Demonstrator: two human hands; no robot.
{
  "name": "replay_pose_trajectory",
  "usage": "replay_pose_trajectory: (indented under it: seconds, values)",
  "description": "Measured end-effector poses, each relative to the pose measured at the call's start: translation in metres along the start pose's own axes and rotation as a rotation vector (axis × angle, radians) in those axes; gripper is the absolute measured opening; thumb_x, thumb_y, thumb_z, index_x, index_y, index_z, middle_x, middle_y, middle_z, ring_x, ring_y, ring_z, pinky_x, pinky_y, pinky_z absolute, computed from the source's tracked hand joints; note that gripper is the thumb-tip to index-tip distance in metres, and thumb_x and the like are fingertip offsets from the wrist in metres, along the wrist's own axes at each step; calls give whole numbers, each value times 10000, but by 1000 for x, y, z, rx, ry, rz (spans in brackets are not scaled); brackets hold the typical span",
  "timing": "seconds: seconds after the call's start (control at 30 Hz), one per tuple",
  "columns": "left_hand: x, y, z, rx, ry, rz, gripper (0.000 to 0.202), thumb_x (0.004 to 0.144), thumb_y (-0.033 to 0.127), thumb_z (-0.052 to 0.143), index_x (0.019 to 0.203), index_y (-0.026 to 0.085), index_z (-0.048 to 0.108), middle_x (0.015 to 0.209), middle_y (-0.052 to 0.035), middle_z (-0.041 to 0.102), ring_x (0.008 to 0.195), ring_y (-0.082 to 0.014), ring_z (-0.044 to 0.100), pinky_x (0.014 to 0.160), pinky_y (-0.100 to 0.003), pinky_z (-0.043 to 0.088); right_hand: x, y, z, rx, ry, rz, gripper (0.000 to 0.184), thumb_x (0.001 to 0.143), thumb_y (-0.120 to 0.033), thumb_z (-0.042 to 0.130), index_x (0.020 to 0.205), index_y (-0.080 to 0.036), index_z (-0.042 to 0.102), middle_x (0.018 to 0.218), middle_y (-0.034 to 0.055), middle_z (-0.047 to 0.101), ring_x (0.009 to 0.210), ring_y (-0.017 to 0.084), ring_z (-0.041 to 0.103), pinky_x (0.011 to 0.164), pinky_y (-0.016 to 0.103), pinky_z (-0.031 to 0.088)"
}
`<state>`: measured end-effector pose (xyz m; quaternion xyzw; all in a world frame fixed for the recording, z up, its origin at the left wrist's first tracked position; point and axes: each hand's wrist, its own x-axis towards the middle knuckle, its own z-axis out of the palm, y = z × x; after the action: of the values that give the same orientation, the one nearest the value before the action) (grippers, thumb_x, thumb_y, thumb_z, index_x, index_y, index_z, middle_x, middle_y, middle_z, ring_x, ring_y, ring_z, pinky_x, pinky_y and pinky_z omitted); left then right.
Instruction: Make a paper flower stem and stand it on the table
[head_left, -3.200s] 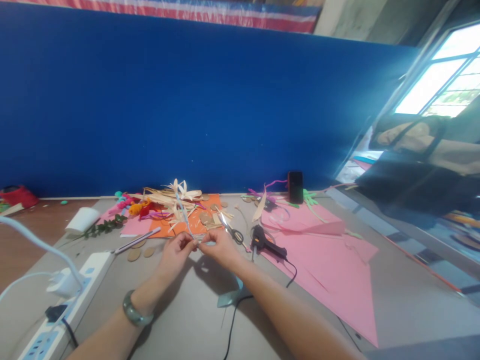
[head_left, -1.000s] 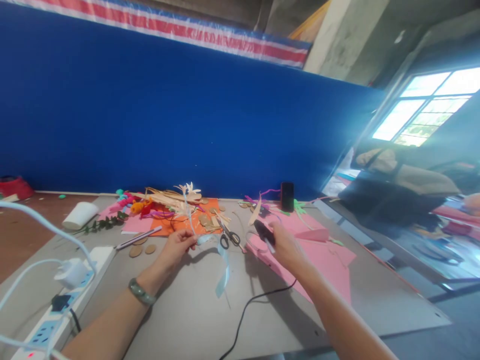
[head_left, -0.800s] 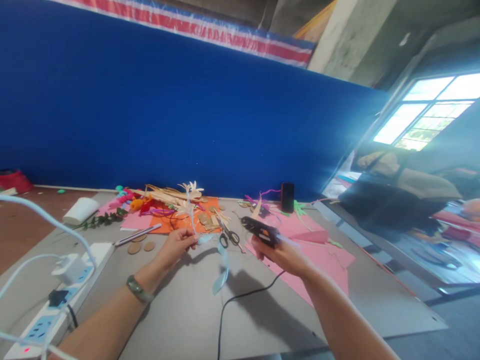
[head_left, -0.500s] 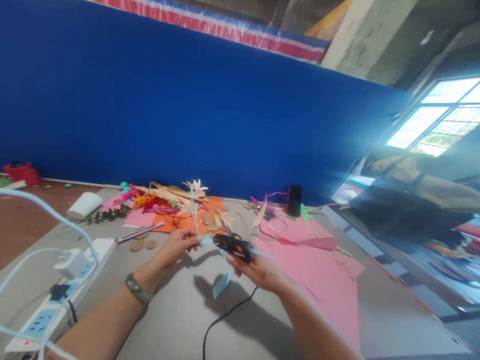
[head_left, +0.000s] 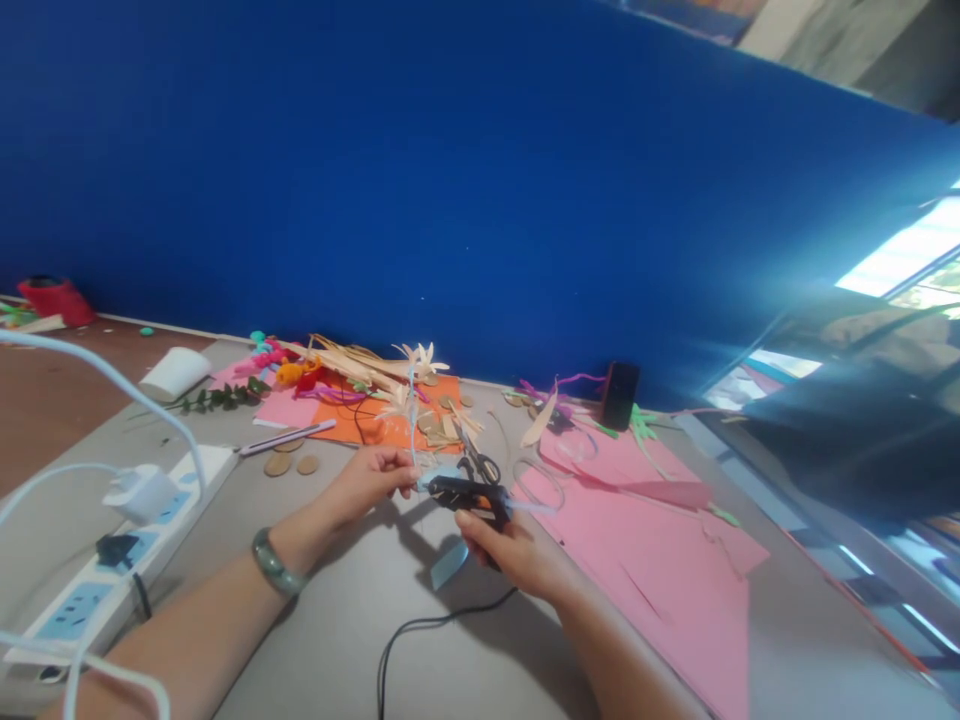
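Observation:
My left hand (head_left: 375,482), with a bracelet on its wrist, pinches the lower end of a thin pale stem (head_left: 412,415). A cream-coloured flower (head_left: 421,358) with pointed petals tops this upright stem. My right hand (head_left: 517,550) is wrapped around a black hot glue gun (head_left: 466,489), a clear glue stick jutting from its rear. The gun's nozzle is at the fingertips of my left hand, by a bit of light blue paper; whether it touches cannot be made out. A light blue paper strip (head_left: 450,565) shows below the gun. Black-handled scissors (head_left: 480,466) lie just behind it.
At the left is a white power strip (head_left: 161,540) with plugs and looping cables. Orange paper (head_left: 337,425) bears dried petals and wooden discs. Pink sheets (head_left: 652,560) cover the right side, with a phone (head_left: 620,396) standing behind. A white cup (head_left: 175,375) lies back left.
The view has tipped downward and shifted left. My left hand still pinches the stem and my right still grips the glue gun, its nozzle still by the stem's lower end.

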<state>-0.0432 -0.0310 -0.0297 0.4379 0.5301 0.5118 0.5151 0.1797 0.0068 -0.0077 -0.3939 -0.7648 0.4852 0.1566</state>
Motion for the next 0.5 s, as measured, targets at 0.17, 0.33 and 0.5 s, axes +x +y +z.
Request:
replay_pose_trajectory:
  seconds: [0.17, 0.33, 0.5]
  values:
    - [-1, -4, 0, 30, -21, 3, 191, 691, 350, 675, 668, 165, 631, 543, 0, 605, 491, -109, 471, 500, -236, 297, 0, -3, 0, 24, -44, 61, 347, 848, -527, 519, 896, -203, 633, 560, -5, 539, 499, 143, 517, 477, 245, 405]
    - [-1, -2, 0, 43, -13, -15, 194, 687, 339, 680, 667, 153, 628, 544, -8, 607, 505, -107, 483, 508, -235, 305, -1, -2, -1, -45, -66, 90, 423, 866, -574, 475, 904, -183, 630, 559, -6, 541, 514, 137, 518, 494, 239, 394]
    - [0, -6, -2, 49, -27, -1, 185, 695, 332, 675, 672, 151, 639, 561, -12, 614, 510, -102, 478, 516, -236, 311, -2, -2, -1, -91, -67, 100, 456, 867, -596, 461, 877, -171, 626, 561, -8, 522, 530, 136, 513, 503, 240, 388]
